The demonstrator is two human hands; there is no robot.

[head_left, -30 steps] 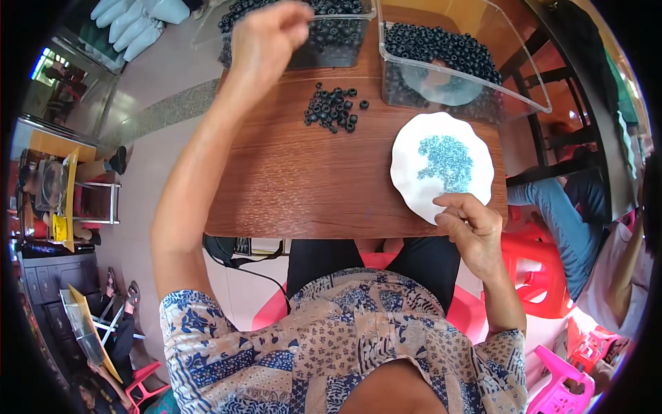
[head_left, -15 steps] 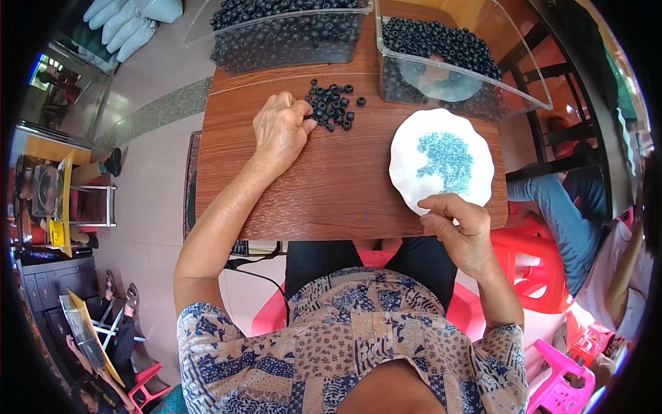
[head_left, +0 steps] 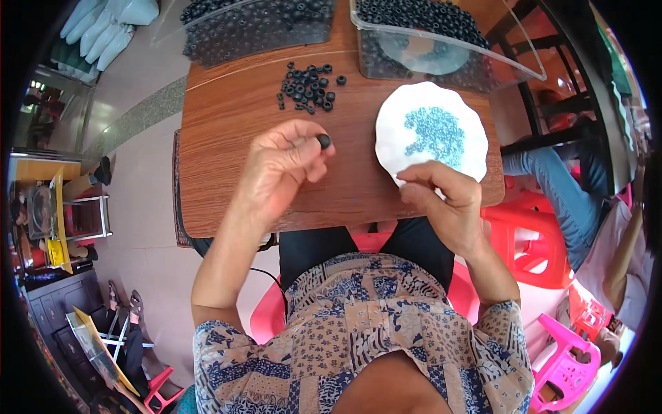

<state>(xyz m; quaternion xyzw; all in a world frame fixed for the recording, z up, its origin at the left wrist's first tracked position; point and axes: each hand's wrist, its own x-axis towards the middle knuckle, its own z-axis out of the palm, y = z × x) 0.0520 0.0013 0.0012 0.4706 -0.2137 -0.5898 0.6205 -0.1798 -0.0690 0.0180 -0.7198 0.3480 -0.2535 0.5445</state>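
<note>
My left hand (head_left: 276,169) is raised over the wooden table (head_left: 234,124), thumb and fingers pinching one small black round bead-like piece (head_left: 323,141). Beyond that hand lies a loose pile of similar black pieces (head_left: 308,88), several showing a hole in the middle. A white plate with a wavy rim (head_left: 388,138) sits on the right side of the table, with many tiny blue-green bits (head_left: 438,134) heaped in it. At the plate's near edge my right hand (head_left: 448,203) is closed, thumb against forefinger; whatever it pinches is too small to name.
Two clear plastic bins full of black pieces stand at the far edge, one left (head_left: 258,34) and one right (head_left: 427,58). Red plastic stools (head_left: 531,241) and a person's jeans-clad leg (head_left: 552,200) are at the right. White bags (head_left: 103,31) lie far left.
My left hand has lifted from the black pile and come nearer, now showing one black piece. My right hand stays pinched by the plate. The whole view has shifted slightly.
</note>
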